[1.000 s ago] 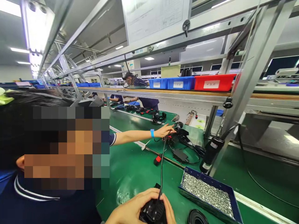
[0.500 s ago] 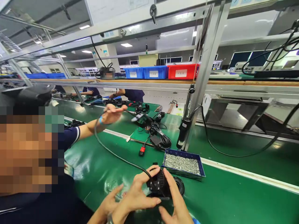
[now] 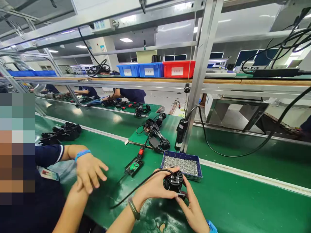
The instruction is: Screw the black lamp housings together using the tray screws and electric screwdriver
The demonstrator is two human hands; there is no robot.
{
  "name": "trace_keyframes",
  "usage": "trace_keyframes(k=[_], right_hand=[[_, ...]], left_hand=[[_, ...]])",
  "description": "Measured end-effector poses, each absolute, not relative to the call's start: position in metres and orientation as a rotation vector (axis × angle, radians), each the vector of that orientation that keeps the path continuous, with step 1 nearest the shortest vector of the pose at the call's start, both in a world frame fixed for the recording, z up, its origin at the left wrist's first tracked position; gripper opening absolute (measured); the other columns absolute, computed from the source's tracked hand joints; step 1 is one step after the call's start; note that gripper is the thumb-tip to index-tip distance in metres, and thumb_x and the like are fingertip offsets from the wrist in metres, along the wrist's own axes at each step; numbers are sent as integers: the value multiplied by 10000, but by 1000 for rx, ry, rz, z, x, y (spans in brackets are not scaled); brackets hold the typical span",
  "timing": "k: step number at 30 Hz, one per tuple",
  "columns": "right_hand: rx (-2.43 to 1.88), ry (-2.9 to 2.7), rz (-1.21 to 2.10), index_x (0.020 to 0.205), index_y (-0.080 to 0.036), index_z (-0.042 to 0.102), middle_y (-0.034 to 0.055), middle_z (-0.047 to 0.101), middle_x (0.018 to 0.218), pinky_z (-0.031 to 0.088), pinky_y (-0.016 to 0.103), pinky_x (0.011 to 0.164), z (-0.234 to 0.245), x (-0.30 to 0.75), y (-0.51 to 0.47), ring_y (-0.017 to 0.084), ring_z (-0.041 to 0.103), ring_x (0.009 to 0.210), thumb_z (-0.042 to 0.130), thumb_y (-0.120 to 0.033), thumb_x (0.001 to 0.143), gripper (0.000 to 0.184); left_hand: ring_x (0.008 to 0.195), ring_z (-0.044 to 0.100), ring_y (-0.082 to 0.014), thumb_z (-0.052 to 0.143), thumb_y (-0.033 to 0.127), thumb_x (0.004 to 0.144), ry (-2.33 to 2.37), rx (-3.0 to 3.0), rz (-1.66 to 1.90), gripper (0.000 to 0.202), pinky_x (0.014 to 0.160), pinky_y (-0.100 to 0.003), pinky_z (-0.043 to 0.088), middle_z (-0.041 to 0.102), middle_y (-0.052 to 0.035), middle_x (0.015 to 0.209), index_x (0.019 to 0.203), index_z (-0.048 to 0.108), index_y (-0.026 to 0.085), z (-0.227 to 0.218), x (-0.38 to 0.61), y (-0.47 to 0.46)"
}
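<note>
Between my two hands is a black finned housing [image 3: 175, 181] with a small bracket plate on its near face and a cable [image 3: 143, 182] running from it to the left. My left hand [image 3: 157, 186], with a dark wristband, grips its left side, thumb at the lower edge. My right hand [image 3: 191, 207] holds the right side with fingers and thumb. Just behind stands a blue tray [image 3: 200, 171] of small metal screws [image 3: 181, 165]. An electric screwdriver [image 3: 181, 134] hangs above that tray. Left of it lies a black box with a green face [image 3: 134, 166], joined to a red connector [image 3: 140, 152].
At left a co-worker's hands [image 3: 89, 171] are close together over the green bench [image 3: 243, 200]. Coiled black cables [image 3: 159, 137] lie further back; black parts [image 3: 60, 132] sit at far left. A metal post [image 3: 198, 74] rises behind the tray. Blue bins [image 3: 150, 70] and a red bin [image 3: 178, 69] stand on the shelf.
The co-worker's raised hand has come down to the left, away from the cable. The green-faced box now lies on the bench. My hands still hold the housing; the view has shifted.
</note>
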State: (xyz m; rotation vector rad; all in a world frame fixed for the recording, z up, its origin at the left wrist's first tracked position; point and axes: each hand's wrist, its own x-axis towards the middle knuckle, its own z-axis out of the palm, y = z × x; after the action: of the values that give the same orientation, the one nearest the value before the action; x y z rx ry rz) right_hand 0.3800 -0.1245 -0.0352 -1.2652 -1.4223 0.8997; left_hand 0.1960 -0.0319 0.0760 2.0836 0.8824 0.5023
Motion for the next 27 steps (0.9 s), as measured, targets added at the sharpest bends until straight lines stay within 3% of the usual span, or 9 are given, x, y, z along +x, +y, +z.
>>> trace_keyframes(k=[3,5,8,10,14,20,22,24,27], right_hand=[[-1243,-1591,859,1545,-204,316,147,367,1590,466,434,1110,-22,400,-118,293,391,1446,507,-614,925,767],[-1321,-1760,788,1470,-190,452,145,503,1497,468,424,1104,-6,419,-102,280,492,1374,382,-647,954,694],[-1588,-1891,690,1219,-173,651,140,677,1259,500,397,1037,12,442,-60,237,636,1172,223,-477,1035,557],[-1741,-1960,686,1027,-159,696,117,725,1076,506,429,996,15,450,-27,230,669,1049,386,-391,1028,387],[-1981,-2154,780,838,-147,664,28,701,881,544,411,894,2,449,23,181,674,893,680,-347,915,215],[-2006,-2222,800,785,-152,640,-7,666,796,555,360,817,-2,451,28,150,653,799,680,-321,917,219],[-1970,-2159,746,769,-155,628,-12,648,778,540,368,827,2,456,22,153,639,796,671,-296,917,209],[-1918,-2049,682,771,-162,615,2,637,787,516,376,835,6,460,14,162,618,797,626,-245,922,173],[-1789,-1843,648,784,-189,579,33,631,792,488,357,795,14,461,-4,175,590,762,514,-246,926,166]], left_hand=[[1300,565,-332,854,331,629,947,2088,480,889,1144,-472,413,552,-53,1483,1447,511,285,79,198,-32],[1285,577,-326,845,334,640,978,2098,493,891,1148,-469,405,562,-43,1475,1457,492,299,76,199,-34],[1312,560,-313,819,317,658,991,2095,583,850,1162,-438,394,570,-52,1464,1442,495,266,66,201,-41],[1316,554,-313,800,292,662,1026,2063,644,802,1157,-433,399,586,-65,1442,1409,511,244,58,202,-46],[1339,523,-336,781,391,715,1027,1982,718,745,1167,-472,374,570,-105,1442,1383,493,233,37,200,-50],[1476,333,-368,468,861,784,720,1788,953,998,1233,-525,244,380,-164,1582,1515,319,198,3,197,-56],[1485,326,-344,262,876,835,675,1620,1035,985,1244,-508,243,356,-142,1603,1543,291,192,-1,203,-56],[1435,418,-323,107,801,899,763,1466,1079,921,1217,-497,325,450,-145,1546,1501,385,161,-1,213,-49],[1207,622,-316,170,688,968,984,1428,1059,758,1068,-518,493,673,-166,1262,1225,642,154,6,224,-24]])
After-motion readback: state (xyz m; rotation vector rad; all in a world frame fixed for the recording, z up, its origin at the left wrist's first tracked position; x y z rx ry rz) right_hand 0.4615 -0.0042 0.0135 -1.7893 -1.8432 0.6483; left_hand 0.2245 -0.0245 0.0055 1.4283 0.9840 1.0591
